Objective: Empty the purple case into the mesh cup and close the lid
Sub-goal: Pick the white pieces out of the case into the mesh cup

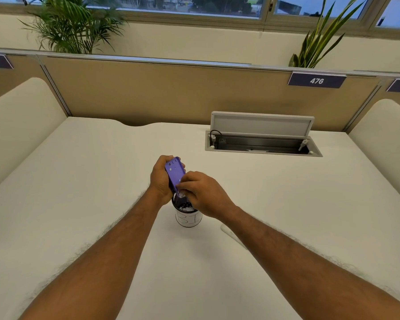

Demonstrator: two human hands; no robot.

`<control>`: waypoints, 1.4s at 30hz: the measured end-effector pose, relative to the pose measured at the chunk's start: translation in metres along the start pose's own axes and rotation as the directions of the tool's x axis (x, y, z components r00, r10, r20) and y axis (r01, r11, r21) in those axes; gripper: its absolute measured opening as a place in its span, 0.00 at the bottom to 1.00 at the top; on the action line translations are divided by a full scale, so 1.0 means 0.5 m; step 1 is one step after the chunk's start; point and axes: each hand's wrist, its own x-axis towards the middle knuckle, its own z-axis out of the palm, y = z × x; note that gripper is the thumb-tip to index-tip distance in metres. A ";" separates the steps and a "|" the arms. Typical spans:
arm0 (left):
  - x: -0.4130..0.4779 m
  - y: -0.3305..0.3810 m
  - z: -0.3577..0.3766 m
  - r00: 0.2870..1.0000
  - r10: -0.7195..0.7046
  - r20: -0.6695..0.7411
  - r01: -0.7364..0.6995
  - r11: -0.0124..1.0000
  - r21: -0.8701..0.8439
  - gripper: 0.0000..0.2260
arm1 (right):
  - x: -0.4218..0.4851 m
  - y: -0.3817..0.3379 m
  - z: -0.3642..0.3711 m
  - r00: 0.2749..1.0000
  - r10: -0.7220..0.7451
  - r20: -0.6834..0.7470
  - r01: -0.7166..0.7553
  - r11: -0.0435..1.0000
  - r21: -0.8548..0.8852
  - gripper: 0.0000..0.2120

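Our arms: both reach out to 12 o'clock over the worktop (pixel 102 181).
Mesh cup (pixel 189 215): stands under our hands, white bits inside.
Purple case (pixel 175 173): tipped, long way from 11 down to 5 o'clock, low end over the cup.
Left hand (pixel 160 179): wrapped around the case.
Right hand (pixel 202 192): fingers pinch its low end.
Nearer hand: both touch it.

A cream tabletop (pixel 79 181) fills the foreground, with an open cable hatch (pixel 262 139) set into it. A tan divider panel (pixel 159 93) behind bears a sign reading 476 (pixel 316 81). Beyond stand leafy plants (pixel 72 26) under daylit windows (pixel 194 4).
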 end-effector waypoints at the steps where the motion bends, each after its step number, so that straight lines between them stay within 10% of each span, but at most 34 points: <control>1: 0.000 0.000 -0.001 1.000 0.002 -0.002 -0.002 1.000 -0.005 0.13 | -0.004 0.002 -0.001 1.000 -0.016 0.017 0.016 1.000 -0.015 0.09; 15: 0.000 -0.001 0.008 1.000 -0.004 0.014 0.004 1.000 -0.003 0.13 | 0.025 -0.014 -0.007 0.998 -0.030 -0.060 0.026 0.997 -0.067 0.20; 42: 0.006 -0.010 0.010 0.997 0.074 0.009 -0.074 0.975 0.211 0.11 | -0.030 0.019 0.011 0.997 0.004 -0.076 -0.006 0.999 -0.034 0.10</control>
